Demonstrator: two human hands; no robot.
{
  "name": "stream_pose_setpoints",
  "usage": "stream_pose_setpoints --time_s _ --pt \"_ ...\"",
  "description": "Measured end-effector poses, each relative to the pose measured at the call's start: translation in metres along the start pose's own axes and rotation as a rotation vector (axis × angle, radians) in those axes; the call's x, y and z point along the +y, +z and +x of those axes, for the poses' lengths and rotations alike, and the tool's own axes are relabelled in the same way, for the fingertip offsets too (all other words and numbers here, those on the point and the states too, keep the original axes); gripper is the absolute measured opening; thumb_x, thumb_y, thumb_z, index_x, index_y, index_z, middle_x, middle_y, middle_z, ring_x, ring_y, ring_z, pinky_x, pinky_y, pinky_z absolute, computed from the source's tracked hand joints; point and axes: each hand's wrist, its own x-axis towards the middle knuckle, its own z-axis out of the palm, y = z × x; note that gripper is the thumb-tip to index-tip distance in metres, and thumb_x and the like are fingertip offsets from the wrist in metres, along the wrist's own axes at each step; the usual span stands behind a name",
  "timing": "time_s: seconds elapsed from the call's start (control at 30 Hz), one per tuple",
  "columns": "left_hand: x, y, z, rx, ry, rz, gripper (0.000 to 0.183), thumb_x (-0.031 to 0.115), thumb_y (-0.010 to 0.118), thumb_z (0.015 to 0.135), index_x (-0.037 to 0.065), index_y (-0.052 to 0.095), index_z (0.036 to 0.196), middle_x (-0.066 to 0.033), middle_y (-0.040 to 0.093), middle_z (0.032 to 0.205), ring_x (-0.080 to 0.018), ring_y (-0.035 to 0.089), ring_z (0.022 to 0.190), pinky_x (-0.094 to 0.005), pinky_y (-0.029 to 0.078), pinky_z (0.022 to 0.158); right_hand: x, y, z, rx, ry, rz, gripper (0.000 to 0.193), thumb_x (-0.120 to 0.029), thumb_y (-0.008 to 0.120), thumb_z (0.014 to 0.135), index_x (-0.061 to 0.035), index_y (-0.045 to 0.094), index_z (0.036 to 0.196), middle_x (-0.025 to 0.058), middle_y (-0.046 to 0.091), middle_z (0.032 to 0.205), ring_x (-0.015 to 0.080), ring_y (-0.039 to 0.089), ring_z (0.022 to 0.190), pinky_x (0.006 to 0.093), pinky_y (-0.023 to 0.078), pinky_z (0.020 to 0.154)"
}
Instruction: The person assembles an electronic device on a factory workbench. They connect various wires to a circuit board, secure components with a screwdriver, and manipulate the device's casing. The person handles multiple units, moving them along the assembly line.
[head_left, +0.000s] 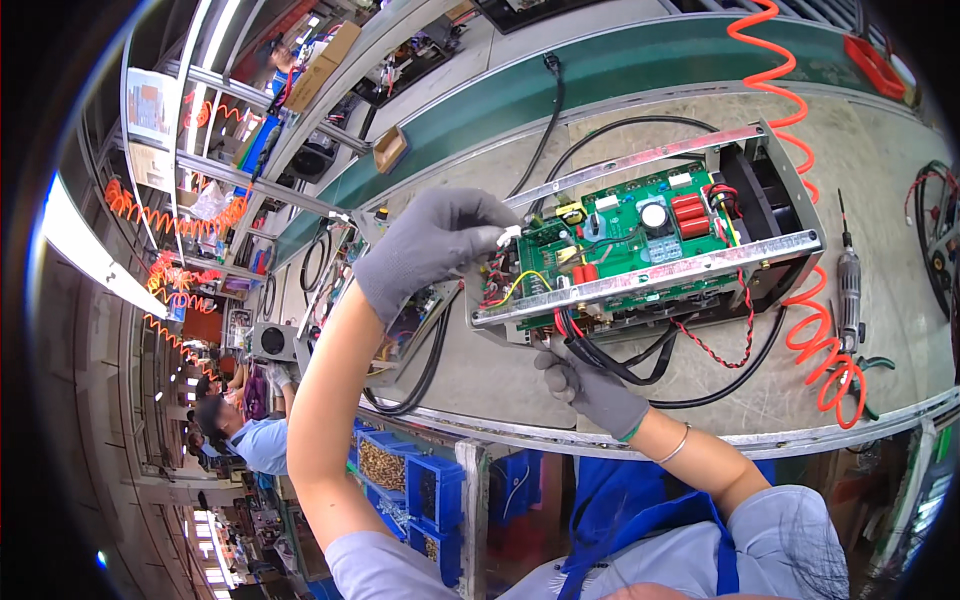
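Observation:
A long open metal chassis [650, 276] lies on the bench, with a green circuit board [620, 222] inside that carries red blocks, coils and wires. My left hand [440, 245], in a grey glove, reaches over the chassis's left end. Its thumb and fingertips pinch a small white connector [508, 236] at the board's edge. My right hand [590, 390], also gloved, is at the near side by the lower left corner. Its fingers are curled close to the chassis edge and the black cables [630, 370]; what they hold, if anything, is hidden.
An electric screwdriver [849, 290] with a coiled orange hose [825, 370] lies to the right, beside green-handled pliers [875, 364]. Blue bins [434, 490] of small parts hang below the bench edge. A green conveyor strip [640, 85] runs behind. Another person [255, 435] works at the left.

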Motion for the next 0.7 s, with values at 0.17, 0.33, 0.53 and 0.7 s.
stream_pose_setpoints --time_s 0.17,0.33,0.53,0.7 --pt "-0.009 0.001 0.005 0.025 0.005 0.437 0.02 0.014 0.067 0.086 0.0 0.069 0.1 -0.0035 0.067 0.084 -0.0079 0.056 0.073 -0.0271 0.047 0.067 0.004 -0.004 0.002 -0.02 -0.021 -0.01 0.028 -0.023 0.052 0.099 -0.001 0.058 0.116 0.0119 0.067 0.092 0.0092 0.063 0.062 0.0182 0.047 0.043" --pt "-0.006 0.001 0.007 0.051 0.184 0.769 0.018 0.009 0.065 0.082 0.003 0.071 0.098 -0.0142 0.066 0.084 -0.0262 0.063 0.076 -0.036 0.048 0.07 -0.004 0.002 -0.003 -0.022 -0.049 -0.053 0.028 -0.022 0.049 0.1 -0.0004 0.058 0.115 0.0115 0.068 0.092 0.0097 0.063 0.062 0.0185 0.048 0.044" --pt "-0.007 0.01 0.007 0.018 0.121 0.841 0.02 0.01 0.062 0.079 0.009 0.072 0.097 -0.0154 0.066 0.087 -0.0344 0.063 0.082 -0.0417 0.048 0.074 -0.001 -0.009 0.003 -0.028 -0.017 0.021 0.028 -0.024 0.05 0.1 -0.0014 0.057 0.115 0.0109 0.067 0.092 0.0098 0.063 0.059 0.02 0.049 0.042" --pt "0.004 0.015 0.012 -0.003 -0.102 0.937 0.022 0.02 0.061 0.069 0.013 0.075 0.085 -0.0155 0.068 0.075 -0.0369 0.066 0.074 -0.0452 0.052 0.069 -0.015 0.025 -0.011 0.13 0.041 -0.126 0.023 -0.026 0.052 0.1 -0.0045 0.056 0.108 0.0042 0.062 0.085 0.0062 0.051 0.057 0.0204 0.038 0.043"
